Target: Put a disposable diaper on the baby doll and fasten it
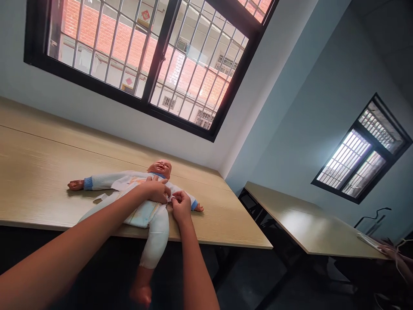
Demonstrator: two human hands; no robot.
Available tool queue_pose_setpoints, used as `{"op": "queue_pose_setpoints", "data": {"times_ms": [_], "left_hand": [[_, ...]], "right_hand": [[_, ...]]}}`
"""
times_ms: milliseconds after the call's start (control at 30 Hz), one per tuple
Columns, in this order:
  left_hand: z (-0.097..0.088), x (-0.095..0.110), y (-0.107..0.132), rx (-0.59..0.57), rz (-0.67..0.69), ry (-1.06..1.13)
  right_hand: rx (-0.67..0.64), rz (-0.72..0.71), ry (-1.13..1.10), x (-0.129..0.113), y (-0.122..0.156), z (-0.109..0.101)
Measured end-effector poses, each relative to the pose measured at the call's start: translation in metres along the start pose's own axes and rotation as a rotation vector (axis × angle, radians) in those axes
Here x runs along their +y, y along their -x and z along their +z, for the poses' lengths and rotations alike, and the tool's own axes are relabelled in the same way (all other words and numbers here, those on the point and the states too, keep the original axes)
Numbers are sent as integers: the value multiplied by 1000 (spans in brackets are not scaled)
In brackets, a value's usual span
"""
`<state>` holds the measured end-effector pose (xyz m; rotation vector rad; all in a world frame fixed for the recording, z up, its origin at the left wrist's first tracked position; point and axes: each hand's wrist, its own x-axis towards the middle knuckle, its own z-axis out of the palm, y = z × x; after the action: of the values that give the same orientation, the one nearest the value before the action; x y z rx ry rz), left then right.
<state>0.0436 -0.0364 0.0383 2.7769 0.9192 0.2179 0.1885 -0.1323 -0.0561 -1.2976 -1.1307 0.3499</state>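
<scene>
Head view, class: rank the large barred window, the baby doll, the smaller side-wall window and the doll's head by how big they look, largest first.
1. Large barred window
2. Baby doll and smaller side-wall window: they look about alike, and the doll is nearer the camera, so unranked
3. Doll's head

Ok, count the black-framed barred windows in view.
2. One black-framed barred window sits above the pale wooden table; the other black-framed barred window is in the pale blue wall at right. More may lie out of view.
</scene>
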Motion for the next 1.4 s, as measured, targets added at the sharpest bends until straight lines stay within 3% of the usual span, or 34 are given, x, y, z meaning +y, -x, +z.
{"op": "queue_pose_setpoints", "data": {"times_ms": [500,633,867,933,1033,1100,1233,1400], "left_hand": [[17,3,5,103,43,-76],[18,1,7,134,64,-42],[18,-7,13,195,69,-4],[16,-8,15,218,54,20],[16,-9,18,248,29,50],[18,-7,17,262,16,70],[18,-3,16,297,3,138],[-5,-19,32,392,20,265]], "right_hand": [[8,-144,121,-13,-3,22],[7,-76,44,-12,-3,26],[-121,108,-330,-19,3,21],[-43,181,-401,-19,3,19],[151,280,-379,-16,-2,15],[205,309,-353,-12,-4,14],[192,322,-331,-11,-3,14],[149,338,-301,-20,6,7]]}}
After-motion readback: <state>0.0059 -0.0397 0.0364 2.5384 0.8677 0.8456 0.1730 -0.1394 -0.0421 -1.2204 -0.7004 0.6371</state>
